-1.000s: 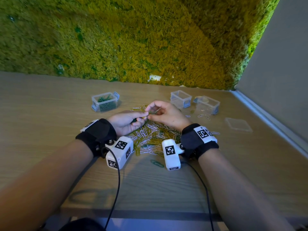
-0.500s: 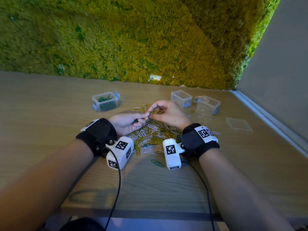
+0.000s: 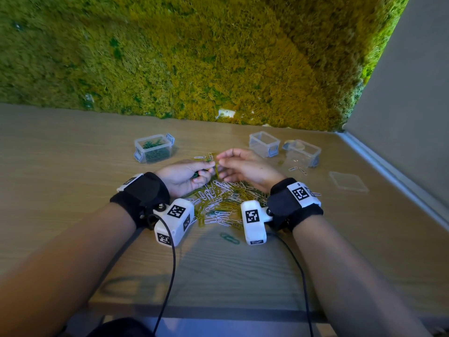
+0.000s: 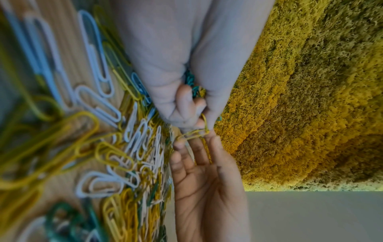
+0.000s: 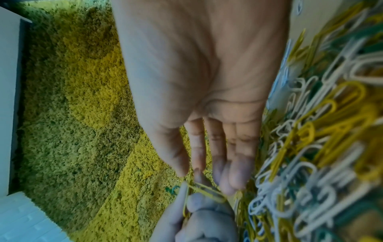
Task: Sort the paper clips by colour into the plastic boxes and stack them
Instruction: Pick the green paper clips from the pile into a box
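right hand [image 3: 245,167] opened, fingertips touching yellow clip [image 4: 193,134] pinched by left hand [image 3: 184,176].

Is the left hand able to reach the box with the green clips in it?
Probably yes. The box of green clips sits open just beyond the left hand, with only bare table between. But that hand already holds green clips and pinches a yellow clip.
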Motion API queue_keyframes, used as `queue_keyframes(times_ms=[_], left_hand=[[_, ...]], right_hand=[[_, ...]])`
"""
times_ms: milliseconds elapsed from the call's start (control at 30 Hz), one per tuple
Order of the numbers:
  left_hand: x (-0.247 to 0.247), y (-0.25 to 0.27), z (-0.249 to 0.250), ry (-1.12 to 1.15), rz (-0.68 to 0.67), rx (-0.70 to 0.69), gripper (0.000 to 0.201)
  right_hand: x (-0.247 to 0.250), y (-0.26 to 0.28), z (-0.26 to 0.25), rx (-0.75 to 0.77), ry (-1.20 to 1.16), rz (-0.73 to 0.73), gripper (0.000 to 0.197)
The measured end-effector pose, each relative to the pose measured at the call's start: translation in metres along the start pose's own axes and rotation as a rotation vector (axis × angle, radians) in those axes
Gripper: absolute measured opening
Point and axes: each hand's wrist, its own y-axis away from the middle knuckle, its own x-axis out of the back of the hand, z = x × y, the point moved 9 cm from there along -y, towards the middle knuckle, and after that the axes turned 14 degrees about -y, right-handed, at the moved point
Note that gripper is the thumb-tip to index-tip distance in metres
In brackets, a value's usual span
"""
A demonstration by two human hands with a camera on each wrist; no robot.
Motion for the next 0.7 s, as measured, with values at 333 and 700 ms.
queue_keyframes(times_ms=[333,700], left_hand=[[0.004,-0.002,0.000,-0.005,0.019,-0.019,0.013],[0.005,-0.001,-0.001,0.168,0.032,0.013,0.021]], right_hand=[[-0.009,0.000,0.002,0.018,0.114,-0.023,0.027],[0.011,0.004,-0.010,0.026,0.217,0.100,0.010]])
